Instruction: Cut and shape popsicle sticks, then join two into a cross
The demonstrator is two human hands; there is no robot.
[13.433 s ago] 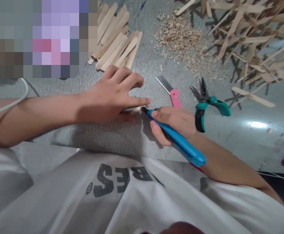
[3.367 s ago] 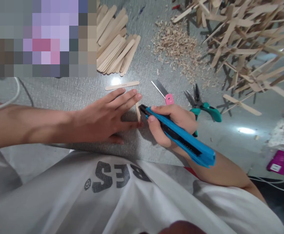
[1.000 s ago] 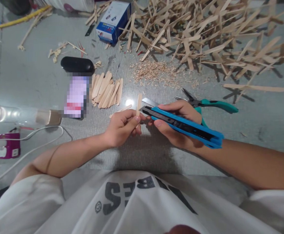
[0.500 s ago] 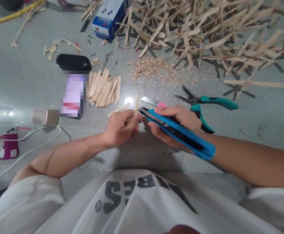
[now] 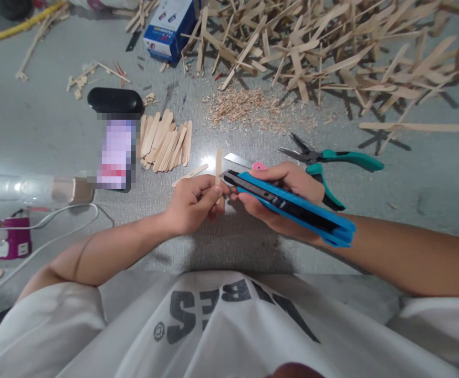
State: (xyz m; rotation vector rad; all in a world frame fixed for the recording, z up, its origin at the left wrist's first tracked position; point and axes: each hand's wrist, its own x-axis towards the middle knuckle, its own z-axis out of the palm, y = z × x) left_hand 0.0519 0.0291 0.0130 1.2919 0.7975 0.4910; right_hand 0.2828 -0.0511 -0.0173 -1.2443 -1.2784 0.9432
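Since half a second ago, little has shifted: the wooden stick [image 5: 218, 164] is kept pinched upright by the left hand [image 5: 192, 203], the blue utility knife [image 5: 292, 207] gripped by the right hand [image 5: 282, 197], its tip beside the stick, clear of the pliers [image 5: 327, 165].

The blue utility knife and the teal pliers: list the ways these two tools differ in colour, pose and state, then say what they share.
The blue utility knife is gripped in the right hand; the teal pliers lie untouched on the table. The knife has one long, straight blue body; the pliers have two teal handles spread apart and dark pointed jaws. The knife's tip meets the wooden stick in the left hand; the pliers touch no stick. Both are hand tools.
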